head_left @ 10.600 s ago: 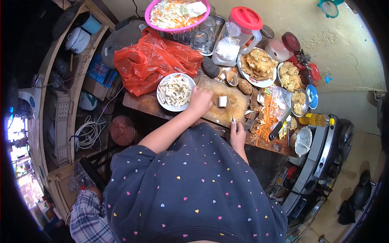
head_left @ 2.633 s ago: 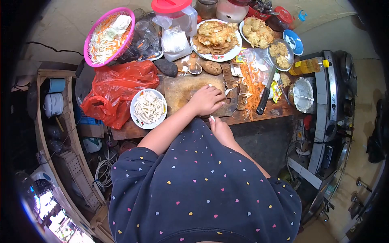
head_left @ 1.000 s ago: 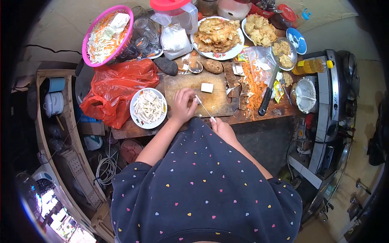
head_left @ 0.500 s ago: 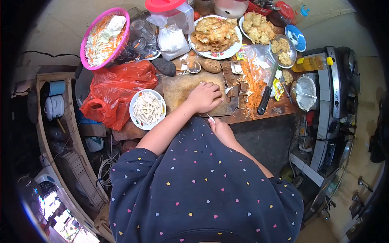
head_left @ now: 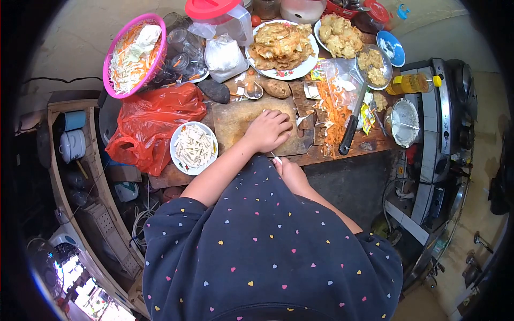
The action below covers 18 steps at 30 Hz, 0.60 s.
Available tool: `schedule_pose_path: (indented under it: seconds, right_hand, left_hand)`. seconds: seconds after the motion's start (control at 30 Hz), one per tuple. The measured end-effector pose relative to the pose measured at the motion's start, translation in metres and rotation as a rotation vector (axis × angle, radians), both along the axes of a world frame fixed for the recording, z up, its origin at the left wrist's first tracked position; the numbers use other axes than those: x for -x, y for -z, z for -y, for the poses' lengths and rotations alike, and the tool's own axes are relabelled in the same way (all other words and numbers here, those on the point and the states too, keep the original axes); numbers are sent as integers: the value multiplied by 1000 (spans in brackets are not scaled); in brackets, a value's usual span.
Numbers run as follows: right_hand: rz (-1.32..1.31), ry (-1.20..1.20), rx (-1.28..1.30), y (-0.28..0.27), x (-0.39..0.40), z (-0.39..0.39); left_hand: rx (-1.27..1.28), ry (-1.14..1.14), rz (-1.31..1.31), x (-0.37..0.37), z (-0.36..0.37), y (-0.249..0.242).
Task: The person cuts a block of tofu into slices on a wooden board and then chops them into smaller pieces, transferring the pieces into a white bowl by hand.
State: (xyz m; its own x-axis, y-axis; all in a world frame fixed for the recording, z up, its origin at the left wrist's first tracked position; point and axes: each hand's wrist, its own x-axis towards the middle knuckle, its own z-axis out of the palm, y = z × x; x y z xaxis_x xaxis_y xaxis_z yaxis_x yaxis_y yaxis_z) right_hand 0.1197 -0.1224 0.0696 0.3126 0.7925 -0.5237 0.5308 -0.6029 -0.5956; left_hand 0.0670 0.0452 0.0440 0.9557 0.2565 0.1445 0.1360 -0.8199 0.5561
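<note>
On the wooden cutting board (head_left: 227, 120) my left hand (head_left: 269, 130) lies palm down, its fingers pressed together and curled over something I cannot make out. My right hand (head_left: 292, 175), at the table's front edge, is closed round the white handle of a knife (head_left: 277, 159). Most of the blade is hidden below my left hand. Left of the board stands a white bowl (head_left: 194, 148) of pale cut strips. Behind the board are a brown potato-like tuber (head_left: 277, 88) and a dark stone (head_left: 216, 91).
A red plastic bag (head_left: 152, 123) and a pink basket (head_left: 110, 85) of shredded vegetables are at the left. Plates of fried food (head_left: 282, 47) stand behind. A black-handled ladle (head_left: 350, 131), carrot shreds (head_left: 334, 120), an oil bottle (head_left: 409, 84) and a metal bowl (head_left: 405, 123) are at the right.
The view has shifted slightly. Both hands keep nearly the same places and closed postures, with the knife still in my right hand.
</note>
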Motion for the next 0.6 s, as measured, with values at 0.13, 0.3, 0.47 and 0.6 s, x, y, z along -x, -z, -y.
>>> schedule_pose_path:
  seconds: [0.13, 0.3, 0.47, 0.6]
  right_hand:
    - [25, -14, 6, 11, 0, -1]
    - [66, -30, 22, 22, 2, -4]
    - [119, -51, -15, 33, 2, -6]
    - [113, -52, -24, 34, 4, -11]
  left_hand:
    - [-97, 19, 9, -2, 1, 3]
    - [-245, 77, -112, -7, 7, 5]
    - [-305, 21, -100, -6, 9, 7]
    - [-272, -1, -51, -1, 12, 5]
